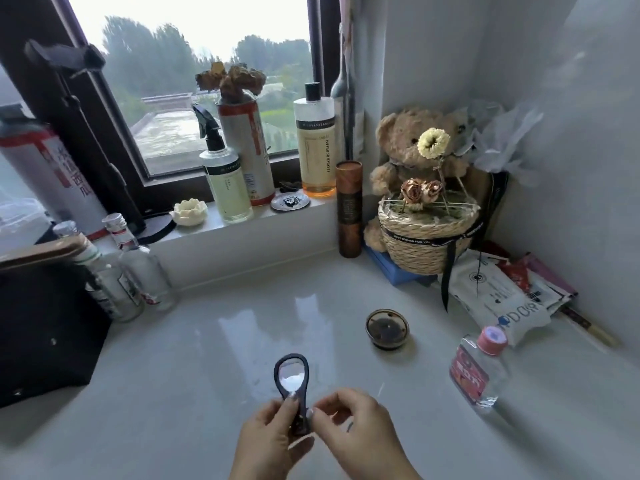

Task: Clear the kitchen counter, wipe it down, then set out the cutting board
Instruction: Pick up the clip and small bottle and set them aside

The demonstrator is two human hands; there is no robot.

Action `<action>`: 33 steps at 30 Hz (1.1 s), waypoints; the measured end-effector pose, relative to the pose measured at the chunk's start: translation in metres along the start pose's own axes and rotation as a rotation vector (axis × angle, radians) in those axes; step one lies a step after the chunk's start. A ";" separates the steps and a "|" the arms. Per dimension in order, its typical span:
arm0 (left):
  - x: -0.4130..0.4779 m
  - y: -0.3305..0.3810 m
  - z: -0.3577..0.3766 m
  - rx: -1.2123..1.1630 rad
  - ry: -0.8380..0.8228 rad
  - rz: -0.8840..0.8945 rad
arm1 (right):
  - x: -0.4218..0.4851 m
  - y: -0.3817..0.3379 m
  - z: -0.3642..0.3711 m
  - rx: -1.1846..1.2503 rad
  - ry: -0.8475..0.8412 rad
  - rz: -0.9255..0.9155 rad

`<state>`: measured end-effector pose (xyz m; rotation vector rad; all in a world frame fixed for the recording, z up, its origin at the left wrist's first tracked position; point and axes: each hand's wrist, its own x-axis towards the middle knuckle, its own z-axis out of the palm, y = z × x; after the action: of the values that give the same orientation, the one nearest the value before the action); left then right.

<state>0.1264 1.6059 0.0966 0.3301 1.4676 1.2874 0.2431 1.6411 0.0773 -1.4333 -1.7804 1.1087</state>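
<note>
The left hand (270, 441) and right hand (353, 427) each pinch, with curled fingers, the lower end of a dark-rimmed loop (292, 379), perhaps a small magnifier or mirror. It is held over the white bench (207, 358), left of the dark round dish (387, 329) and closer to the person. A pink-capped bottle (479, 368) stands to the dish's right.

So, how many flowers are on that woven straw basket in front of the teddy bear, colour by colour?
Cream round flower: 1
Dried brownish-pink roses: 2
Total on the woven straw basket: 3
</note>
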 end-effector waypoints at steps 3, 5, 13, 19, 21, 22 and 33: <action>0.007 0.008 -0.025 0.102 0.088 0.090 | 0.047 0.015 -0.025 -0.269 0.268 -0.014; 0.007 0.012 -0.044 0.180 0.116 0.128 | 0.080 0.023 -0.043 -0.435 0.286 0.112; -0.011 0.025 -0.124 0.432 0.324 0.293 | 0.116 0.015 -0.027 -0.421 0.227 0.147; -0.033 0.061 -0.190 0.295 0.528 0.479 | 0.073 -0.094 0.067 -0.260 -0.015 -0.359; -0.035 0.083 -0.219 0.279 0.578 0.547 | 0.061 -0.139 0.101 -0.235 -0.092 -0.488; -0.035 0.097 -0.234 0.271 0.601 0.585 | 0.057 -0.161 0.117 -0.216 -0.116 -0.543; 0.016 0.302 -0.362 0.621 0.658 0.756 | 0.106 -0.370 0.234 -0.298 -0.167 -0.706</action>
<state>-0.3082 1.5414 0.2681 1.0144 2.4521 1.5709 -0.1562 1.6615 0.2846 -0.7403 -2.3774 0.6158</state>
